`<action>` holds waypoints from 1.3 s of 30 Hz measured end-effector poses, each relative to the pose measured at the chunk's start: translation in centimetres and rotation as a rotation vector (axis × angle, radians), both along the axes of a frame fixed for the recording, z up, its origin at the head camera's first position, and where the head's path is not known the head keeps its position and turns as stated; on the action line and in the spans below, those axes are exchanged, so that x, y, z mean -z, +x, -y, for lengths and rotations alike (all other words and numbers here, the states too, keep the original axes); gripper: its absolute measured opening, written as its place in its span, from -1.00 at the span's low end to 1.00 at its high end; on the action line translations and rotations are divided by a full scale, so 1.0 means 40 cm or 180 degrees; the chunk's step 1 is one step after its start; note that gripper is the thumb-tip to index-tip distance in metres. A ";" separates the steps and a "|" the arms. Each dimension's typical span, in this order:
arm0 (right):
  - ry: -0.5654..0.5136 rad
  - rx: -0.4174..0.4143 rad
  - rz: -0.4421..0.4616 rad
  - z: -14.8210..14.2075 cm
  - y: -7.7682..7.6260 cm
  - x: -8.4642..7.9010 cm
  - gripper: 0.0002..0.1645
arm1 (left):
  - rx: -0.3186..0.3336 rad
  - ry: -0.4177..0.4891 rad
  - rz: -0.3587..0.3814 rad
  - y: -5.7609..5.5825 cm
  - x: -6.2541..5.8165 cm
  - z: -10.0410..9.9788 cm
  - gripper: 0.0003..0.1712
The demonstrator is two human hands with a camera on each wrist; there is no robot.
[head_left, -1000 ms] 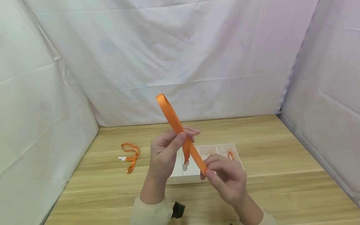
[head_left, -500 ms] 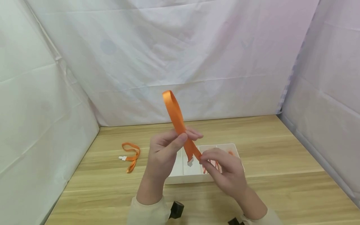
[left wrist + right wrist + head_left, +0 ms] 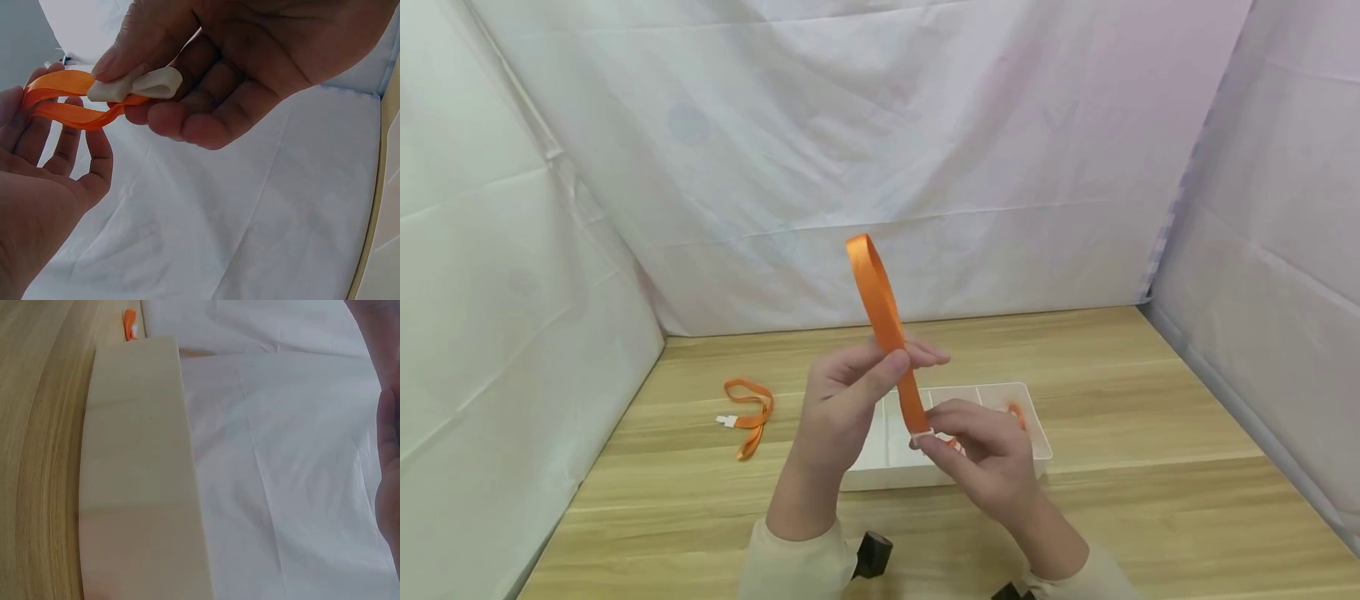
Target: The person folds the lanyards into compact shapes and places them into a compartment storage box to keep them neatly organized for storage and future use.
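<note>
An orange lanyard (image 3: 880,304) is held up in both hands, its ribbon looped above them. My left hand (image 3: 842,400) pinches the ribbon between thumb and fingers partway along. Lower down, my right hand (image 3: 988,454) pinches the lanyard's end at its white plastic buckle (image 3: 921,436). In the left wrist view the buckle (image 3: 134,86) sits between the right hand's thumb and fingers, and the orange band (image 3: 69,115) runs from it to the left hand (image 3: 47,181). A hand shows only partly at the right edge of the right wrist view.
A white divided box (image 3: 880,478) stands behind and below the hands, with orange things (image 3: 1017,415) in its right compartments. Another orange lanyard (image 3: 758,417) with a white buckle lies on the wooden table (image 3: 647,508) to the left. White cloth (image 3: 880,150) hangs around the table.
The right hand has moved left and up from the ribbon's lower end to the white buckle, which hung free earlier. The two hanging strips have come together; the loop has shifted right and more upright.
</note>
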State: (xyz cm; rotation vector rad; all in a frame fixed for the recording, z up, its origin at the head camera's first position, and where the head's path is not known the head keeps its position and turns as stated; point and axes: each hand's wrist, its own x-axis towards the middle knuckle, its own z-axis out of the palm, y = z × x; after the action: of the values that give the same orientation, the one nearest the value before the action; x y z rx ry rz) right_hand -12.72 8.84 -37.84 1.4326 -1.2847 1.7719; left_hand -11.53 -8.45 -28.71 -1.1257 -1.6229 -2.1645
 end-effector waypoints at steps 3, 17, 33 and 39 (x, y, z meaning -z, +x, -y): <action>0.0017 0.0078 0.0209 -0.007 0.010 0.000 -0.86 | -0.0216 -0.0078 -0.0005 0.001 -0.005 0.000 -0.66; 0.0894 0.0818 0.1508 -0.035 0.063 -0.032 -0.58 | -0.1257 -0.0437 0.0271 0.004 -0.023 0.009 -0.71; 0.2018 0.1225 0.2413 -0.056 0.082 -0.019 -0.86 | -0.0889 0.0264 0.1060 0.010 -0.057 0.035 -0.66; 0.2023 0.1321 0.2242 -0.065 0.083 -0.017 -0.90 | -0.0687 -0.0017 0.1502 0.011 -0.068 0.069 -0.71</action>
State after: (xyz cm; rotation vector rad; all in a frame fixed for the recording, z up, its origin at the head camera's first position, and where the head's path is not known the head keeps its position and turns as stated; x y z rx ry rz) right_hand -9.39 11.44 -37.18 0.6888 -2.4682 1.6925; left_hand -11.10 -11.20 -26.00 -0.4243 -1.8253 -2.3937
